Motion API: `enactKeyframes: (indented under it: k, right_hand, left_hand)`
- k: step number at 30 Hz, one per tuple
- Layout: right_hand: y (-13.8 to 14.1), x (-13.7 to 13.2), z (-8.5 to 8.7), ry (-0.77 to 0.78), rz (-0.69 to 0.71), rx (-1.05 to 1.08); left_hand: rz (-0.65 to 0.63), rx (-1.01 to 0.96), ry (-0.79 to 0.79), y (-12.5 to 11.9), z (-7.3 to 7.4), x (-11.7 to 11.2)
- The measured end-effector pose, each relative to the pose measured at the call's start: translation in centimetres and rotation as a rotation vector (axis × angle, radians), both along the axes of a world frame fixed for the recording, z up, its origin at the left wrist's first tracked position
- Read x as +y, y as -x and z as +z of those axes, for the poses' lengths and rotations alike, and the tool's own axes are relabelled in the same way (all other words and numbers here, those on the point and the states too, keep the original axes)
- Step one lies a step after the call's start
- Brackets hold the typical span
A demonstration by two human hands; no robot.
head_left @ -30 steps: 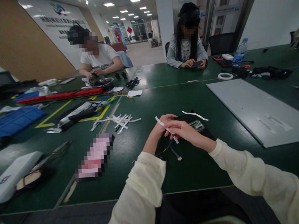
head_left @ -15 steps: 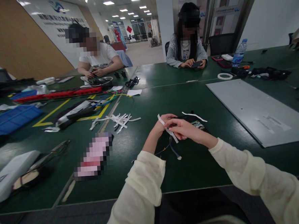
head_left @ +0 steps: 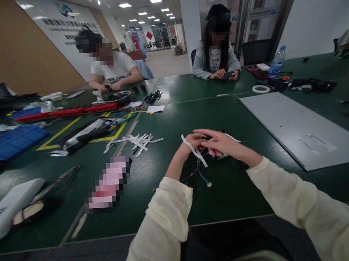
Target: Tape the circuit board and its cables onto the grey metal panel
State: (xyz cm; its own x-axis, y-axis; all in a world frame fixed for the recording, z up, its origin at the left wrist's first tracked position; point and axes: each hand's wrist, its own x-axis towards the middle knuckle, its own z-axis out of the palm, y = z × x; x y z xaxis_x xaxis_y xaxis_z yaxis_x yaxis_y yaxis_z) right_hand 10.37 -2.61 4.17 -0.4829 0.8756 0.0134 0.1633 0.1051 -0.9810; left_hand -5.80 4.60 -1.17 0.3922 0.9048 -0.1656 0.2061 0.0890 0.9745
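My left hand (head_left: 190, 143) and my right hand (head_left: 221, 143) meet over the dark green table (head_left: 225, 190). A white strip of tape (head_left: 194, 151) hangs from my left hand's closed fingers. My right hand lies over a dark device with a small circuit board (head_left: 223, 156), which it mostly hides; its fingers are curled, and what they grip is hidden. Thin black and blue wires (head_left: 201, 175) trail out below both hands. Another white strip (head_left: 232, 138) shows just behind my right hand.
A pile of white tape strips (head_left: 136, 141) lies to the left. A grey panel (head_left: 295, 127) covers the right side. Black parts, a blue tray (head_left: 12, 142) and a white case (head_left: 10, 207) are at left. Two people sit across the table.
My right hand has dropped down and forward over the device, covering the circuit board. The white strip stays in my left hand. The view shifted slightly.
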Motion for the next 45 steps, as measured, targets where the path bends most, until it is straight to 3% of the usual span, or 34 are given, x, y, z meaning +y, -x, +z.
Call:
enactKeyframes:
  k: [3, 7, 10, 12, 14, 17, 27, 32, 45]
  right_hand:
    - [-4.5, 2.1, -0.3, -0.161, -0.25, -0.095]
    - [-12.4, 4.4, -3.5, -0.492, -0.724, -0.715]
    - [-17.5, 4.9, -7.4, -0.404, -0.999, -1.108]
    - [-19.9, 5.0, -9.7, -0.249, -1.052, -1.182]
    - [-21.2, 5.2, -11.1, -0.132, -1.026, -1.204]
    - [-21.7, 5.4, -11.7, -0.128, -0.965, -1.237]
    - [-20.1, 4.1, -11.0, -0.295, -0.879, -1.359]
    - [-18.5, 3.0, -10.6, -0.416, -0.768, -1.362]
    - [-15.6, -0.7, -9.1, -0.538, -0.456, -1.217]
  left_hand:
    - [0.037, 0.005, 0.035, -0.2, -0.3, 0.4]
    - [0.042, -0.024, 0.071, -0.1, -0.6, 0.8]
    - [0.036, -0.045, 0.083, 0.0, -0.6, 0.8]
    - [0.032, -0.053, 0.082, 0.1, -0.6, 0.7]
    - [0.027, -0.056, 0.074, 0.1, -0.6, 0.7]
    - [0.035, -0.058, 0.071, 0.1, -0.5, 0.7]
    - [0.066, -0.097, 0.091, -0.1, -0.1, 0.7]
    - [0.11, -0.146, 0.12, -0.4, 0.5, 0.3]
    - [0.173, -0.318, 0.148, 0.1, 2.7, -0.1]
